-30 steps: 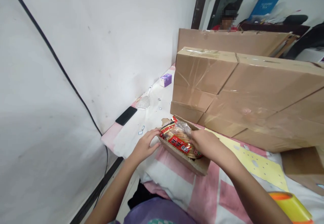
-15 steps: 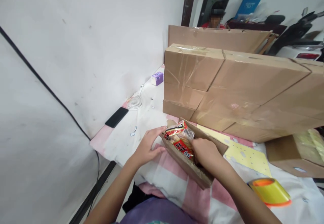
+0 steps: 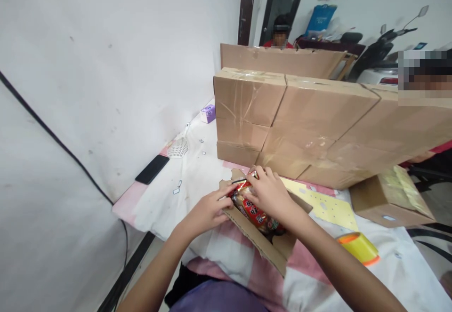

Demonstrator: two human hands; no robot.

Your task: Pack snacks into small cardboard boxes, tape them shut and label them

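Observation:
A red snack bag point(image 3: 254, 212) with a shiny wrapper and dark characters lies inside a small open cardboard box point(image 3: 259, 244) on the cloth. My left hand point(image 3: 208, 211) is at the near left corner of the box, its fingers bent over the wall and their tips against the bag's end. Over the bag, my right hand point(image 3: 271, 193) has its fingers curled on the far upper end and its thumb on the wrapper. Part of the bag is hidden under that hand.
Large taped cartons point(image 3: 300, 119) stand behind the box like a wall. A tape roll point(image 3: 360, 248) and a smaller carton point(image 3: 388, 201) are to the right. A phone point(image 3: 152, 170) and purple tissue pack point(image 3: 208, 113) lie left. Two other people are beyond the cartons.
My right hand has moved from deep in the box up to the bag's far left end. The bag now lies lower in the box. The view has shifted, and a second person shows at right.

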